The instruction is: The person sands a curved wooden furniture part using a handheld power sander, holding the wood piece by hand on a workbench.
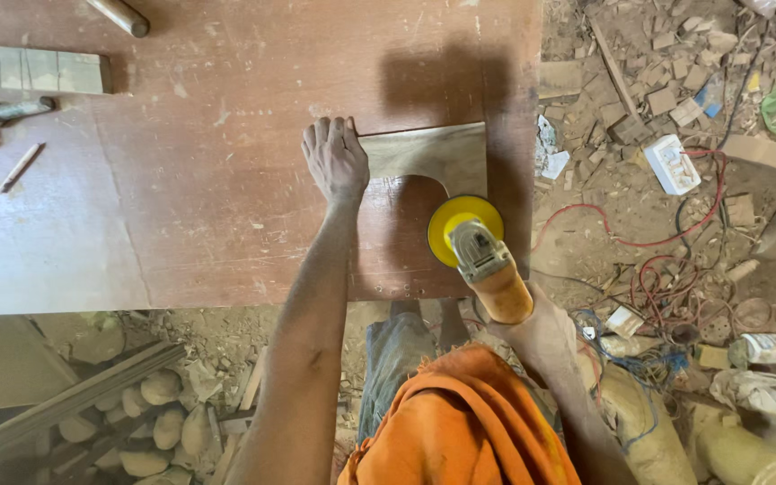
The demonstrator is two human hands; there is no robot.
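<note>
Left hand (pixel 335 159) is pressing the curved wooden piece (pixel 433 154) flat on the worktop (pixel 181 180); right hand (pixel 545 334) is gripping the disc sander (pixel 473 242); keeping fingers clear seems wise.

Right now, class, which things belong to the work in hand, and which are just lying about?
In use: left hand, wooden piece, right hand, sander.
Lying about: pencil, socket box, red cable, wood scraps.

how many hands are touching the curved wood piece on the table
1. The left hand presses flat on the left end of the curved wood piece. The right hand holds the sander at the piece's lower right edge instead.
</note>
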